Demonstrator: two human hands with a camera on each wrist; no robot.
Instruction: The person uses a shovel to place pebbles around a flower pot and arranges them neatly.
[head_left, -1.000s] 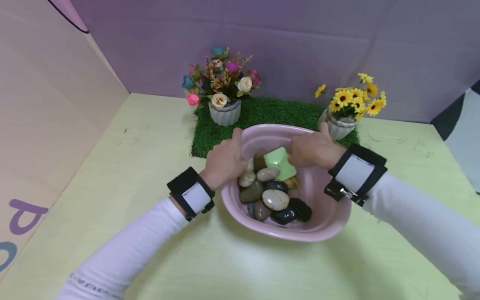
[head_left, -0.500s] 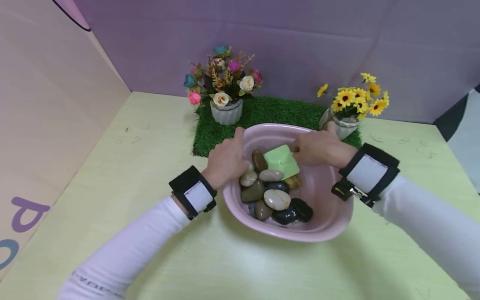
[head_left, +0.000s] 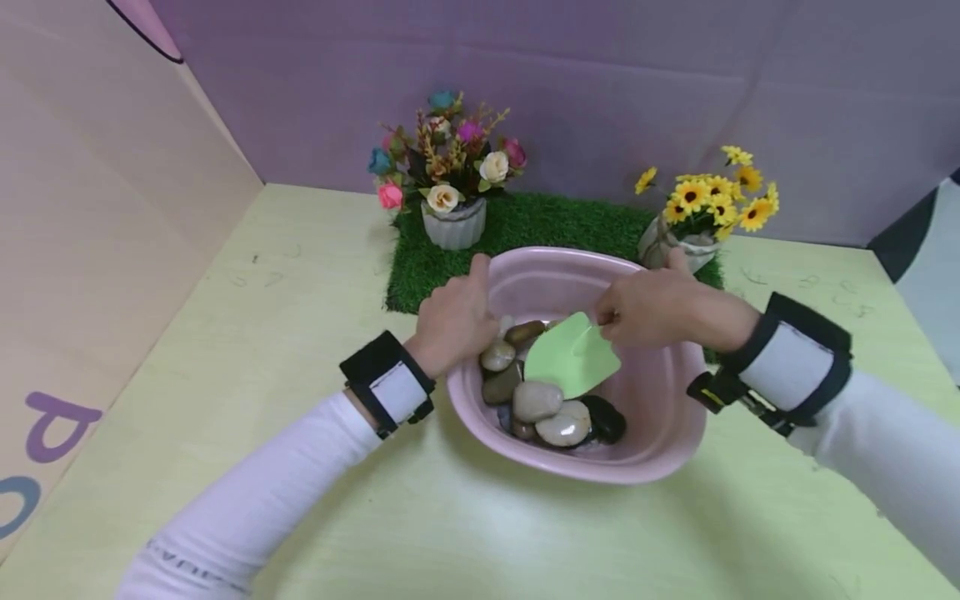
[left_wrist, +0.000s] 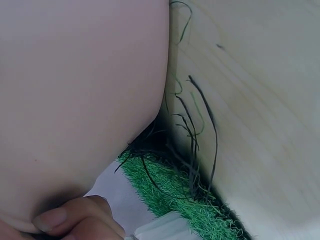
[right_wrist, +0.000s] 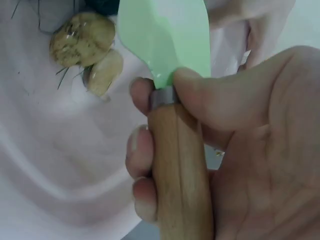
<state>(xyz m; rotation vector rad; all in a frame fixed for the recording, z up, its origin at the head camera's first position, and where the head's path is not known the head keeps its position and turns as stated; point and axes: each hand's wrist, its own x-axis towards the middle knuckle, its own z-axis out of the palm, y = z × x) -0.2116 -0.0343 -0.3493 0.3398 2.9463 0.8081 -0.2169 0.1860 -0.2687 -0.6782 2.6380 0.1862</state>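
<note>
A pink plastic basin holds several smooth stones, among them a grey stone, a white one and a black one. My left hand grips the basin's left rim; in the left wrist view its curled fingers show beside the outer wall. My right hand is over the basin's right half, holding a small trowel with a pale green blade. The right wrist view shows its wooden handle wrapped by my fingers, thumb near the metal collar. The blade lies among the stones, partly covering some.
Behind the basin lies a strip of artificial grass. On it stand a pot of mixed flowers and a pot of yellow flowers. A purple backdrop rises behind the table, where loose grass strands lie.
My right hand has shifted right, and the trowel blade has turned and come nearer. The grey stone has moved toward the basin's near side; others have shifted. My left hand stays on the rim.
</note>
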